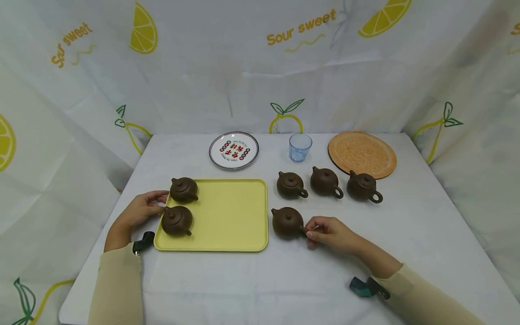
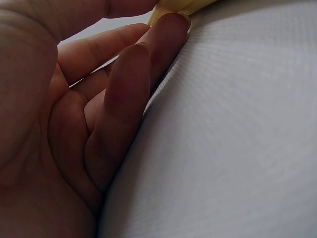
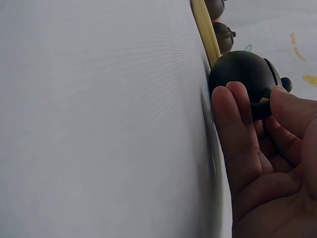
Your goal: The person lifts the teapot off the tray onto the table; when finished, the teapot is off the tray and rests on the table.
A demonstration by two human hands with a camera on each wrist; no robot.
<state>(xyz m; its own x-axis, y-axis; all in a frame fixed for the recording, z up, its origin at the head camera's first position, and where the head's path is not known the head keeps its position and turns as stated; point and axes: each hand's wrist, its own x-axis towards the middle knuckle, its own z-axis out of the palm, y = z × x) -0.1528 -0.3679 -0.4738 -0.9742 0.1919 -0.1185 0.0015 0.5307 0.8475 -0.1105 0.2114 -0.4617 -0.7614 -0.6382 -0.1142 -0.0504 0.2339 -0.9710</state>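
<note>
Pinching a brown teapot [image 1: 287,221] by its handle, the right hand [image 1: 332,234], the nearer one, has it directly left of its fingers, beside the tray's [image 1: 227,216] right edge, spout pointing leftward. The left hand [image 1: 140,211] touches the tray's left edge; whether its fingers grip, I cannot tell. Two round, matte teapots [image 1: 184,190] [image 1: 177,222] occupy that smooth yellow edge; three others [image 1: 290,186] [image 1: 325,181] [image 1: 360,187] stand nearer the white table's [image 1: 252,289] back edge, before a glossy plate [image 1: 227,164], clear glass [image 1: 300,150] and round mat [image 1: 361,153].
</note>
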